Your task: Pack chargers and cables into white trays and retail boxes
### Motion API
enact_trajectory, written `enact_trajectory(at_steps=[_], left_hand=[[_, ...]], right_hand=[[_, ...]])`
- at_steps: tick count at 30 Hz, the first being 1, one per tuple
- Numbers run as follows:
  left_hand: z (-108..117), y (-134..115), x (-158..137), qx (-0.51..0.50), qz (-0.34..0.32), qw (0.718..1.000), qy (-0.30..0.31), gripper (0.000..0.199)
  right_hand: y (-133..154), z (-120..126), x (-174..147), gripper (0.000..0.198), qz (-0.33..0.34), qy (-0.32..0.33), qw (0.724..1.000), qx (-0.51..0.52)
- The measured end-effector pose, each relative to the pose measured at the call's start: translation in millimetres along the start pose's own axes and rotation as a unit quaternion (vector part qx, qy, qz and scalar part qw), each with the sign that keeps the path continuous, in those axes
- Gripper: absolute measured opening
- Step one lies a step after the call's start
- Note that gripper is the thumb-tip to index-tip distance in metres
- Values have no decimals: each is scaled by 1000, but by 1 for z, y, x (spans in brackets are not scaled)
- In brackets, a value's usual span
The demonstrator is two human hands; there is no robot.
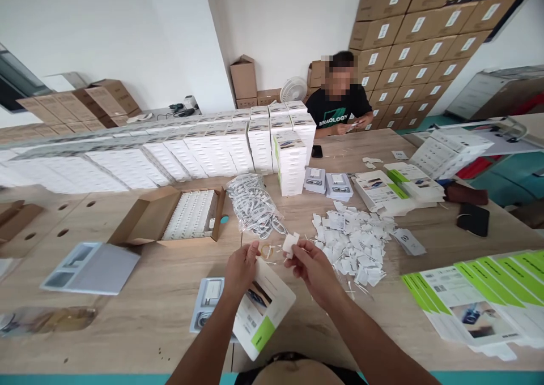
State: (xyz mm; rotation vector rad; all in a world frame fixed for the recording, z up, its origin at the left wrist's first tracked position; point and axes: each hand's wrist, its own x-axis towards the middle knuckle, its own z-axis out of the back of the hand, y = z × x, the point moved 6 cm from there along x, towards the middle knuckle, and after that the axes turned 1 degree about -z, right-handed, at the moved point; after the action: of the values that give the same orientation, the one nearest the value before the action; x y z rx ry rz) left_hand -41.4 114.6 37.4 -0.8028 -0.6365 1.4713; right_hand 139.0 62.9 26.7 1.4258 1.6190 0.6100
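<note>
My left hand (243, 267) grips the upper edge of a flat white-and-green printed carton (274, 294), tilted in front of me. Between the thumb and fingers of my right hand (312, 266) is a small white folded card (290, 242), just beyond the carton's top end. Partly behind my left forearm lies a pale blue tray (196, 320) with a white charger (213, 290) and a coiled cable in it. Right of my right hand spreads a loose heap of small white cards (357, 240). A bag of white cables (254, 201) lies beyond my hands.
An open cardboard box (147, 212) of white pieces and a stack of empty trays (102, 272) are on the left. Tall white box stacks (204, 150) line the back. Flat green-and-white cartons (480, 300) lie at right. A co-worker (340, 102) sits across the table.
</note>
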Motion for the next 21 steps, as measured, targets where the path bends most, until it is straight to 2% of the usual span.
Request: enact_trajectory(at_steps=[2, 4, 6, 8, 11, 13, 14, 15, 16, 19, 21], left_hand=[[3, 11, 6, -3, 20, 1000, -14, 54], [3, 16, 11, -14, 29, 999, -14, 58], [-1, 13, 13, -34, 27, 999, 12, 62], [-6, 4, 11, -59, 14, 996, 60, 63], [-13, -12, 3, -95, -9, 983, 158, 54], [-17, -20, -4, -119, -14, 967, 224, 47], [-18, -23, -7, -136, -11, 959, 250, 44], [-19, -26, -9, -158, -6, 950, 270, 41], [-18, -28, -11, -183, -1, 942, 282, 38], [-15, -37, -13, -245, 9, 927, 284, 36], [-12, -45, -14, -267, 8, 922, 282, 37]], right_hand=[[0, -8, -19, 25, -27, 88, 995, -48], [-3, -13, -30, 24, -20, 134, 983, -127], [-6, -8, -27, 24, 20, 108, 976, -189], [-8, 2, -16, 25, 49, 59, 975, -209], [-8, 16, 1, 27, 47, 40, 975, -214], [0, 21, 6, 23, 77, 39, 962, -260], [7, 22, 5, 20, 109, 38, 944, -310], [14, 21, 4, 17, 154, 36, 913, -376], [23, 18, 0, 16, 209, 36, 868, -450], [43, 1, -15, 19, 385, 60, 689, -611], [53, -9, -26, 19, 478, 84, 600, -636]])
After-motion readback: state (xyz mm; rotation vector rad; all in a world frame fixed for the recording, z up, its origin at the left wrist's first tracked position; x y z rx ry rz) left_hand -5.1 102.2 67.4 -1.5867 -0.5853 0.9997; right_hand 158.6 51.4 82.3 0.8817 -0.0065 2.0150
